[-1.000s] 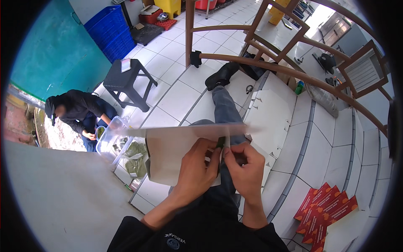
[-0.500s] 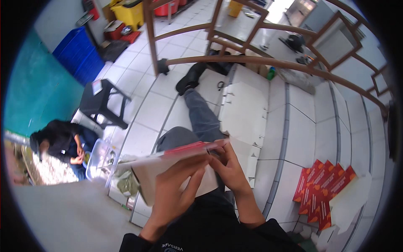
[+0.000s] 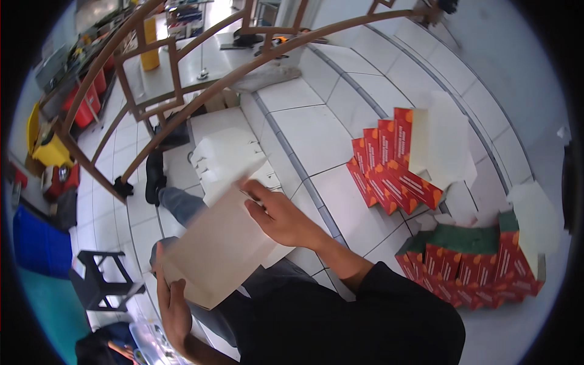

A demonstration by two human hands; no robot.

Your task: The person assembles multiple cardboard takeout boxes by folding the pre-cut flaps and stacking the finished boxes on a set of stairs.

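Over my lap I hold a paperboard box [image 3: 216, 243], its pale inner face up; a fold runs along its near side. My left hand [image 3: 173, 307] grips the box's left end, fingers along the edge and thumb on the near corner. At the far right end my right hand [image 3: 283, 219] has its fingers and thumb closed on the edge, slightly blurred. Beyond the box, flat white cardboard pieces [image 3: 225, 149] with cut tabs lie on the step.
On the stairs to the right stand red boxes with open pale lids [image 3: 395, 164], and more red boxes with green insides [image 3: 468, 261]. A brown metal railing [image 3: 255, 64] curves across the far side. A black stool [image 3: 100, 280] and another person [image 3: 103, 347] are at left.
My view has swung right, bringing more red boxes into sight. My hands, close together before, are now apart at opposite ends of the box, which has turned its pale inside up.
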